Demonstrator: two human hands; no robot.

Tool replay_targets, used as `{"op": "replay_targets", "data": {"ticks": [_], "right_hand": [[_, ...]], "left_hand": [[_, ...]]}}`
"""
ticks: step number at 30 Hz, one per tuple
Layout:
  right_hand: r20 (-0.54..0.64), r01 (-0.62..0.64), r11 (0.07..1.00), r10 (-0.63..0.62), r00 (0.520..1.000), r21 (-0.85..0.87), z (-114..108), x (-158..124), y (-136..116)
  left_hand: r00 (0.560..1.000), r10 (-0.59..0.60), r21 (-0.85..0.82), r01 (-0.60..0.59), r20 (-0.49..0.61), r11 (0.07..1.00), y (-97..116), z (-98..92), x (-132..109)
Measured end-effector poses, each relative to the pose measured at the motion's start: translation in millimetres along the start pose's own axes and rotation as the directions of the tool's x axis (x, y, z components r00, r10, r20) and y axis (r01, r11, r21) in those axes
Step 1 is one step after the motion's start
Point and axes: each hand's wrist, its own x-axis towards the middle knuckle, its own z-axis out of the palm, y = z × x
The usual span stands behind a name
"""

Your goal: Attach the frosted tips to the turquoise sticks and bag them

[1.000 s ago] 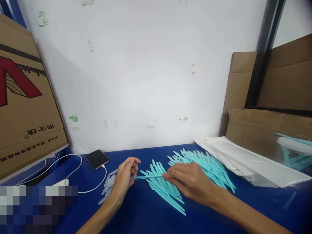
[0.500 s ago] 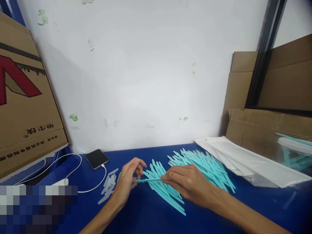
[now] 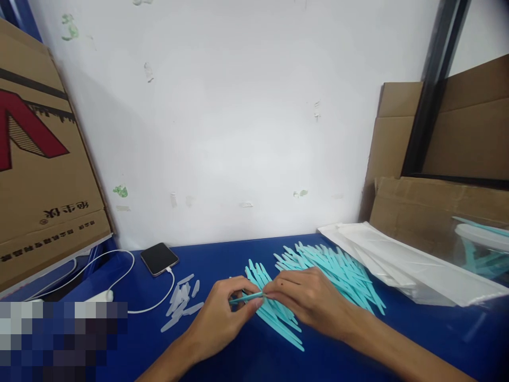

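My left hand (image 3: 222, 318) and my right hand (image 3: 308, 300) meet over the blue table (image 3: 222, 254), both pinching one thin teal plastic stick (image 3: 247, 298) that lies level between their fingertips. Beneath them lies a fanned pile of teal sticks (image 3: 272, 313), and a second, larger pile of teal sticks (image 3: 338, 270) spreads behind my right hand. Several small clear plastic caps (image 3: 181, 302) are scattered just left of my left hand.
A black phone (image 3: 159, 258) on a white cable (image 3: 119, 265) lies at the back left. A printed cardboard box (image 3: 40, 175) leans at the left. White plastic bags (image 3: 401, 262) and cardboard sheets (image 3: 433, 201) fill the right side.
My left hand has moved right, away from the clear caps, and closed its fingers on the near end of the teal stick, which my right hand still holds.
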Motion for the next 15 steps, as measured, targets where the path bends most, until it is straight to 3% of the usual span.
{"op": "replay_targets", "data": {"ticks": [10,15], "right_hand": [[0.007,0.052,0.999,-0.052,0.999,-0.008,-1.6,0.0,-5.3],[0.123,0.006,1.0,-0.004,0.992,-0.016,-2.3,-1.8,-5.3]], "left_hand": [[0.984,0.179,0.237,-0.175,0.004,0.956,2.6,-4.7,-3.4],[0.974,0.219,0.337,-0.222,0.048,0.915,-0.3,-4.2,-4.1]]}}
